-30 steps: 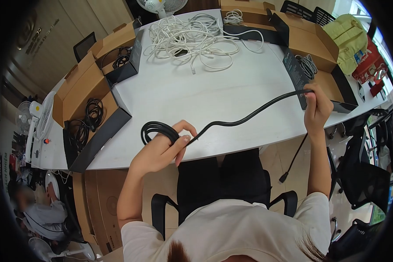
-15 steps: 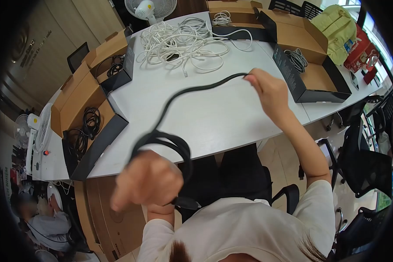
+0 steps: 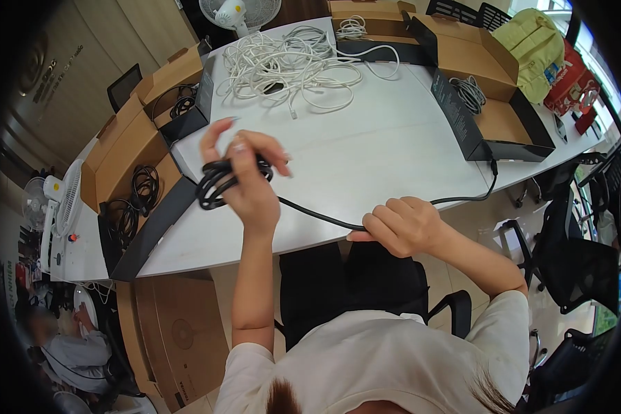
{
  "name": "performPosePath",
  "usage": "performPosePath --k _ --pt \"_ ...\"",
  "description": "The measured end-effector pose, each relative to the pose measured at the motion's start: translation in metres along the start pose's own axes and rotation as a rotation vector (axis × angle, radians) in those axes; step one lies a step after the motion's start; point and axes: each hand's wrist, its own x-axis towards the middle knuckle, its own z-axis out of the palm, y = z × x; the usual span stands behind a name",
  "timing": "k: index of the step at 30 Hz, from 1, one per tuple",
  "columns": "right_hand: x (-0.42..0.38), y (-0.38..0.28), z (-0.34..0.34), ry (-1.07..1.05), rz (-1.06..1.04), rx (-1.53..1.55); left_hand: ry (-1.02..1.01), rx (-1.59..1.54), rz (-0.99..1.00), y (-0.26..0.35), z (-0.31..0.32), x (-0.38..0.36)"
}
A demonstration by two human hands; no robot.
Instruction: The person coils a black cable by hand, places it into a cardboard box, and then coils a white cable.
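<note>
A black cable (image 3: 317,215) runs between my two hands. Its coiled loops (image 3: 217,185) sit around my left hand (image 3: 250,176), which is raised over the table's near left part with the thumb and fingers curled and partly apart. My right hand (image 3: 406,226) is closed around the straight stretch of the cable, near the table's front edge. Past that hand the loose end trails right to a black plug (image 3: 494,165), beside the near corner of the right-hand box.
White cables (image 3: 283,69) lie tangled at the table's back. Open boxes with black cables, a left box (image 3: 179,217) and one behind it (image 3: 203,103), stand on the left. The right box (image 3: 507,141) holds a grey cable (image 3: 468,95). A person (image 3: 83,359) is at lower left.
My left hand has risen away from my body with the coil, its palm side turned. The right hand has come down toward me, and a cable tail now hangs out past it.
</note>
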Motion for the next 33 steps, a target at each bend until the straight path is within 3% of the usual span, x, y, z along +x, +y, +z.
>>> performPosePath --k 4,5,6,8,9,10,12,14,15,16,18,19,21,22,24,25,28,30,33 --pt "0.008 0.018 -0.014 0.029 -0.088 -0.119 -0.570 0.093 -0.205 -0.011 0.001 -0.018" --pt "0.008 0.024 -0.015 0.039 -0.106 -0.140 -0.642 0.122 -0.408 -0.004 0.002 -0.024" --pt "0.008 0.029 -0.018 0.049 -0.124 -0.160 -0.774 0.332 -0.483 0.010 0.006 -0.022" --pt "0.011 0.044 -0.030 0.043 -0.156 -0.209 -1.046 0.569 -0.330 0.014 0.002 -0.022" --pt "0.013 0.058 -0.038 0.044 -0.166 -0.236 -1.149 0.538 -0.716 0.026 0.002 -0.014" --pt "0.011 0.072 -0.045 0.047 -0.176 -0.263 -1.231 0.497 -0.841 0.027 -0.007 -0.010" --pt "0.000 0.100 -0.053 0.076 -0.168 -0.346 -1.257 0.439 -0.678 0.016 -0.033 -0.017" --pt "-0.004 0.110 -0.055 0.045 -0.201 -0.338 -1.253 0.106 -0.855 0.030 -0.041 -0.014" --pt "-0.004 0.110 -0.055 0.039 -0.223 -0.313 -1.369 0.065 -0.942 0.029 -0.047 -0.016" --pt "-0.003 0.110 -0.054 0.033 -0.242 -0.287 -1.373 -0.176 -1.002 0.038 -0.043 -0.013" --pt "-0.005 0.118 -0.057 0.000 -0.152 -0.291 -1.415 -0.675 -0.854 0.029 -0.061 -0.023" --pt "-0.010 0.129 -0.057 -0.008 -0.082 -0.304 -1.360 -0.985 -0.668 0.024 -0.062 -0.029" --pt "-0.015 0.134 -0.052 -0.048 0.064 -0.246 -1.542 -1.510 -0.359 0.014 -0.054 -0.021" --pt "-0.018 0.133 -0.047 -0.080 0.138 -0.175 -1.511 -1.674 -0.364 0.017 -0.049 -0.018" --pt "-0.012 0.120 -0.032 -0.164 0.278 -0.075 -1.259 -1.880 -0.250 0.023 -0.042 -0.018" --pt "-0.009 0.109 -0.019 -0.166 0.332 -0.037 -1.265 -2.005 -0.103 0.025 -0.034 -0.012" --pt "-0.005 0.076 0.017 -0.247 0.348 0.037 -1.178 -2.129 0.056 0.040 -0.024 0.014" --pt "-0.010 0.051 0.035 -0.319 0.226 -0.054 -0.705 -2.170 0.056 0.054 -0.028 0.019" --pt "-0.005 0.005 0.038 -0.316 0.106 0.046 -0.224 -1.962 0.028 0.055 -0.040 0.037"
